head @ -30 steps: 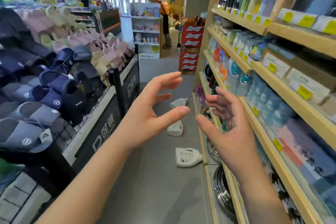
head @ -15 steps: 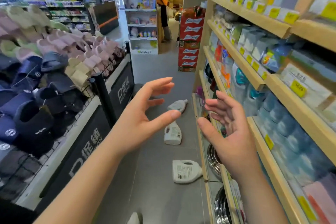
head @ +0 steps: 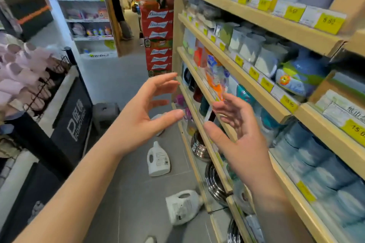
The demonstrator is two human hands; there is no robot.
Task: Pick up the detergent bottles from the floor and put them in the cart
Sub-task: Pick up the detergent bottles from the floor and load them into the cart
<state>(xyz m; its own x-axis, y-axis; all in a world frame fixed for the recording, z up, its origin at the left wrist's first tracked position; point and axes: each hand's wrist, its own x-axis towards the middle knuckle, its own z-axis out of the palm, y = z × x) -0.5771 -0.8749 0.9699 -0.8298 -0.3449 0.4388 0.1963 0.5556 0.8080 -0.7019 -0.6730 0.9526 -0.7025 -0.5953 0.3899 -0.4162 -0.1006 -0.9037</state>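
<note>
Two bare forearms extend forward from seven and five o'clock, palms facing each other. The left hand [head: 146,108] and right hand [head: 237,136] are both released, fingers spread and loosely bent, holding and touching nothing. Toward six o'clock below them, a white plastic handled detergent bottle [head: 158,161] lies on the grey tiled floor [head: 118,193]. A second white detergent bottle [head: 182,206] lies nearer, beside the wooden store shelving [head: 256,79] at three o'clock.

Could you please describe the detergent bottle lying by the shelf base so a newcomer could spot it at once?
Follow the wooden shelving on the aisle's right down to the grey floor. A white bottle lies there on its side, neck toward the shelf base, beside the steel pots. The other bottle farther up lies clear of the shelf.
</note>
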